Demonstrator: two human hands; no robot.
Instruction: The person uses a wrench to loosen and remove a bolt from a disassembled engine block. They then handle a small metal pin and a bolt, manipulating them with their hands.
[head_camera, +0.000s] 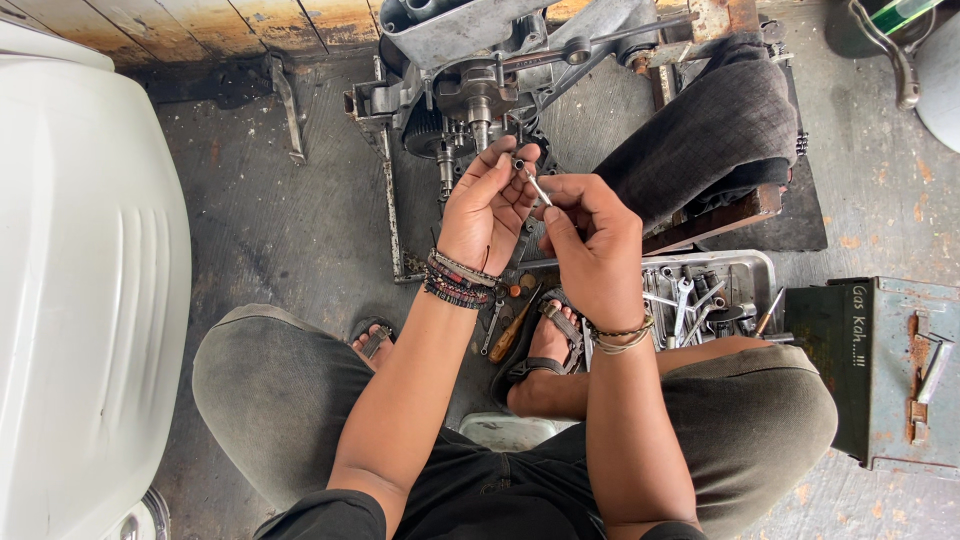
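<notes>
A small metal part (520, 165), short and dark with a hollow end, is sitting pinched between the fingertips of the left hand (487, 212), and a thin silver rod (538, 188) is running from it down into the right hand (592, 245), whose thumb and forefinger are closing together on the rod's lower end. Both hands are meeting at this one piece, the left fingers curling over its top, the right hand gripping just below and beside it, so the part is lying at the fingertips of both, between the two hands. Directly beyond the fingers an opened engine case (470, 90) is standing on the floor, its gears and a steel shaft showing, close behind the held part though whether it is touching the fingers cannot be told. To the right of the right hand a dark folded cloth (715, 130) is draping over the frame. Below the right wrist a metal tray (735, 270) is holding spanners and other tools, and further right of it a green metal box (880, 370) is sitting with its lid open. Under the left wrist, near a sandalled foot, a screwdriver with a wooden handle (512, 335) is lying on the floor. Well off to the left of the left arm a white body panel (80, 290) is filling the edge of view.
</notes>
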